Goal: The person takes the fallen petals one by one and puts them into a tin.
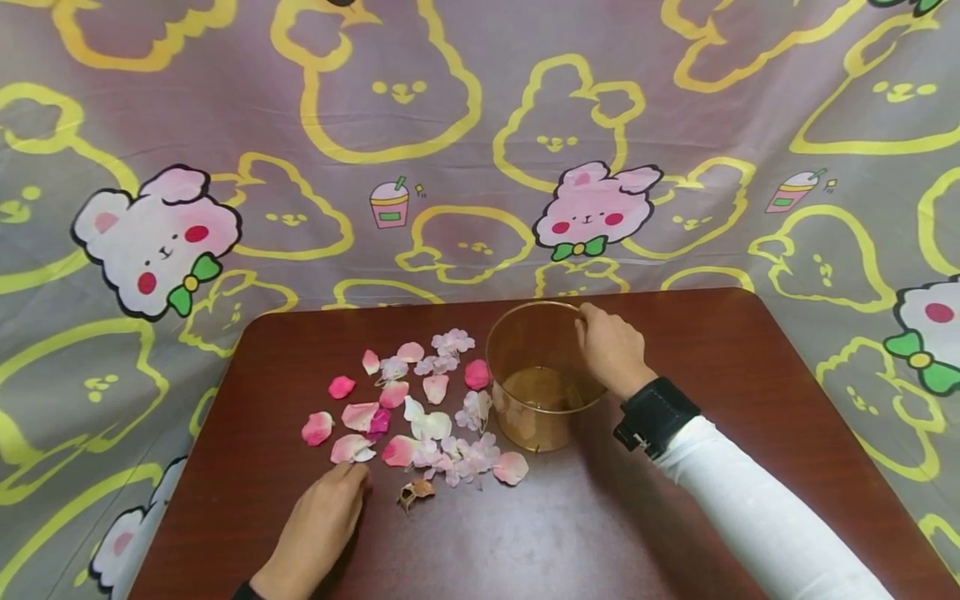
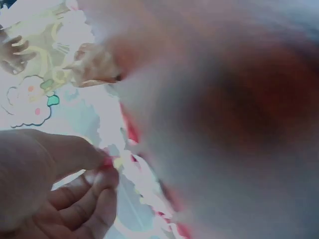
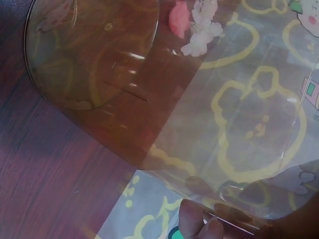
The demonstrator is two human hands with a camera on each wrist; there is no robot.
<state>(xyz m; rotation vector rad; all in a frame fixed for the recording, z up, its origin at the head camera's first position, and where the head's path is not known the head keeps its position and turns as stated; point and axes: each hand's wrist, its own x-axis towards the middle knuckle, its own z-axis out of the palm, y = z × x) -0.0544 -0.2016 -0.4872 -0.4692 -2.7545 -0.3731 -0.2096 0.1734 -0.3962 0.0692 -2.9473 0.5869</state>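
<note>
Item 1: my left hand point(image 1: 324, 518), low on the brown table point(image 1: 720, 367), fingertips pinching a pink petal point(image 1: 351, 449) at the near edge of the scattered petal pile point(image 1: 420, 408). Item 2: clear amber plastic cup point(image 1: 542, 375), upright just right of the pile. Item 3: my right hand point(image 1: 611, 347), fingers curled over the cup's far-right rim, gripping it.

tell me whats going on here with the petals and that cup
A person sits at a brown table. Their right hand grips the rim of a clear amber cup. Their left hand pinches a petal at the near edge of a scatter of pink and white petals lying left of the cup.
</note>
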